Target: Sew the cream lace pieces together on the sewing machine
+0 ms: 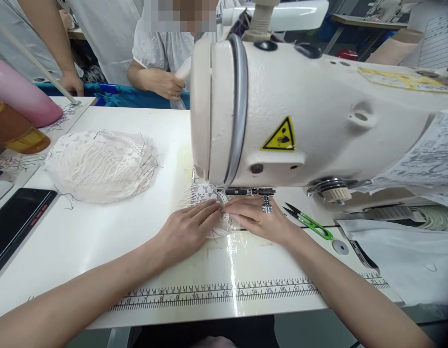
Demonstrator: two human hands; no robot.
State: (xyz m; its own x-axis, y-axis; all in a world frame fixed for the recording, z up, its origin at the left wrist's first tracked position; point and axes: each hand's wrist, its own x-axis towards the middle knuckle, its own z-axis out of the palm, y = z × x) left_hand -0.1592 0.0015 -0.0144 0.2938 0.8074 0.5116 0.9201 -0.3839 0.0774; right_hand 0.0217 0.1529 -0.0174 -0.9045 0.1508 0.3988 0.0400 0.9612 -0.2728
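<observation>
Left of the sewing machine, a phone and a heap of lace lie on the table. At the machine's left end, my left hand rests flat, fingers straight, on a lace piece, and my right hand touches its right side, whether pinching I can't tell. Before the machine, farther right, lie green snips and a bobbin.

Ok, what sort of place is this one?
Probably a sewing workshop: a sewing machine stands at the table, green snips lie beside the right hand, and a pile of lace rests to the left.
</observation>
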